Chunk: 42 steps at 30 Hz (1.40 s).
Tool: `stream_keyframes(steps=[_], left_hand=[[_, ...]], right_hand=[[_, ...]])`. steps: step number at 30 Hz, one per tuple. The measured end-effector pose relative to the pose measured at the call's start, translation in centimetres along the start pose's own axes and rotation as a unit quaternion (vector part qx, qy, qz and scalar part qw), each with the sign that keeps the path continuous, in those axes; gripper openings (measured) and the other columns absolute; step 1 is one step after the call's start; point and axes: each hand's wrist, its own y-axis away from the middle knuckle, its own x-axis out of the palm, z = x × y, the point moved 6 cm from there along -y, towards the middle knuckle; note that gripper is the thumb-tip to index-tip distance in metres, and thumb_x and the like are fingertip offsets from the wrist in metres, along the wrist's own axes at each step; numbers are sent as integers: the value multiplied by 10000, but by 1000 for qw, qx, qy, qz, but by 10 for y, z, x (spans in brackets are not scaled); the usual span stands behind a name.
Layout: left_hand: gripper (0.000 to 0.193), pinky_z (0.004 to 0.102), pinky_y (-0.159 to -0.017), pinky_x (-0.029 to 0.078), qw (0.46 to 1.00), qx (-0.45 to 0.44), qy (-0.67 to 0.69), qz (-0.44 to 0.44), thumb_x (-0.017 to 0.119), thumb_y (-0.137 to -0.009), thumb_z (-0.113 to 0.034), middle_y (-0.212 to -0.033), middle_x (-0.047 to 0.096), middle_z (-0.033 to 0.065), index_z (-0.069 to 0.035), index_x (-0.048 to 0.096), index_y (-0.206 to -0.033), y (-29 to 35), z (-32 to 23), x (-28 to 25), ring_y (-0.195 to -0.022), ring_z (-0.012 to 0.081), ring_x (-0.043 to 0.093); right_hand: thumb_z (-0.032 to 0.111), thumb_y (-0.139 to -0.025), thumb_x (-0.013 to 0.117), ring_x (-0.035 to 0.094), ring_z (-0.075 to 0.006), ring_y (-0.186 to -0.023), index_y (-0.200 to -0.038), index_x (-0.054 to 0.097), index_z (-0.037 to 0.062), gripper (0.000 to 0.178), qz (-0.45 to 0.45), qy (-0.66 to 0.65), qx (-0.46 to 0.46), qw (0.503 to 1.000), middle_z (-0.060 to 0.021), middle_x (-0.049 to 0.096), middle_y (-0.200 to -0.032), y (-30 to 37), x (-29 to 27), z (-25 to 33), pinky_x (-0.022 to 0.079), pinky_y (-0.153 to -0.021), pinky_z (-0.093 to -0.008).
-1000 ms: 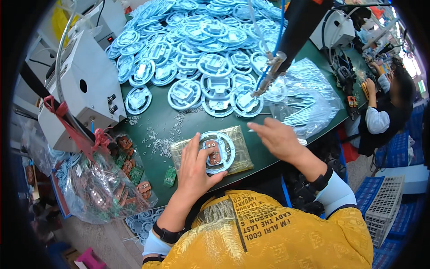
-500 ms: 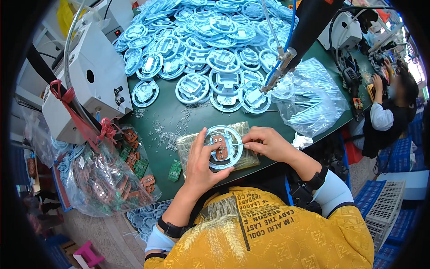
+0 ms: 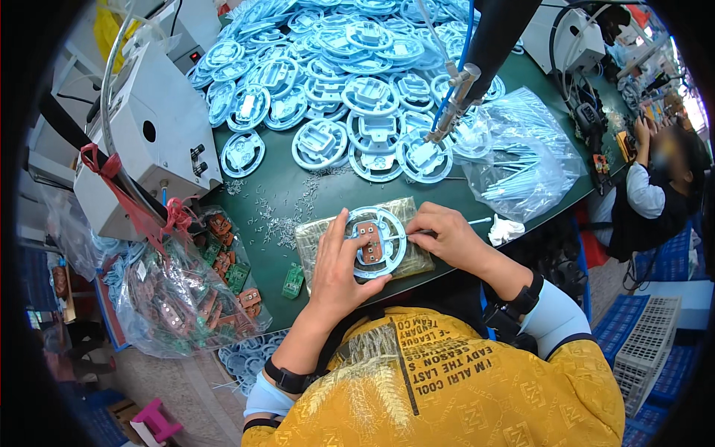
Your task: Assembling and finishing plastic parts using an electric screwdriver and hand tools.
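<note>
A light-blue plastic ring [image 3: 399,261] with a brown circuit board [image 3: 370,252] in its middle lies over a wrapped flat block [image 3: 313,237] at the table's near edge. My left hand [image 3: 335,268] grips the ring from the left, its thumb at the lower rim and a finger reaching onto the board. Beside the ring's right rim, my right hand [image 3: 447,237] is closed, thumb and fingertips pinched together; what they hold is hidden. A thin light-blue stick [image 3: 481,220] shows just past the right hand's knuckles; I cannot tell whether the hand touches it.
Many similar blue rings [image 3: 320,143] are heaped at the back. Small pins [image 3: 279,227] lie scattered left of the block, near a green circuit board [image 3: 293,281]. A bag of boards [image 3: 179,298] sits left, a bag of sticks [image 3: 521,156] right. A metal-tipped tool [image 3: 453,104] hangs overhead.
Both hands stay nearly in place at the ring. The hanging tool appears slightly further left, and the thin stick beyond my right hand now shows. The co-worker at right has shifted a little.
</note>
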Motion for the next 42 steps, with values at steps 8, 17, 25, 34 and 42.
stream_keyframes(steps=[8,17,25,34,42], left_hand=[[722,506,-1086,368,1000,2,-17,11,924,-568,-215,-1509,354,270,-54,582,-1184,-2,-2,-1,-1355,462,399],[733,518,-1091,348,1000,8,-12,4,923,-541,-176,-1479,367,306,-58,588,-1182,-1,-3,-1,-1331,462,416],[735,510,-1097,359,1000,5,-18,9,930,-555,-212,-1505,357,282,-68,578,-1184,-2,-2,-2,-1353,474,398],[749,515,-1076,379,1000,13,-25,5,939,-541,-222,-1501,362,285,-79,581,-1184,-1,-5,-7,-1334,475,416],[603,516,-1085,350,999,24,-24,-1,894,-642,-243,-1452,408,300,-77,615,-1150,-1,-9,-10,-1310,455,434]], right_hand=[[-23,-786,723,630,-282,-757,-894,626,-6,146,-61,-57,4,997,-118,601,-842,4,4,-2,507,-650,-343],[-45,-758,723,604,-311,-762,-894,591,8,197,-77,-5,-80,994,-128,594,-836,5,5,8,484,-658,-384],[-34,-753,713,611,-317,-805,-934,610,23,216,-105,60,-130,984,-125,621,-885,2,-10,16,497,-711,-391],[152,-916,617,635,-195,-988,-1261,479,-21,410,-277,-266,-120,915,-143,630,-1087,-92,-159,38,503,-892,-343],[119,-911,627,655,-170,-720,-1145,525,-36,299,-252,-199,-205,925,-125,658,-849,-101,-163,120,533,-689,-291]])
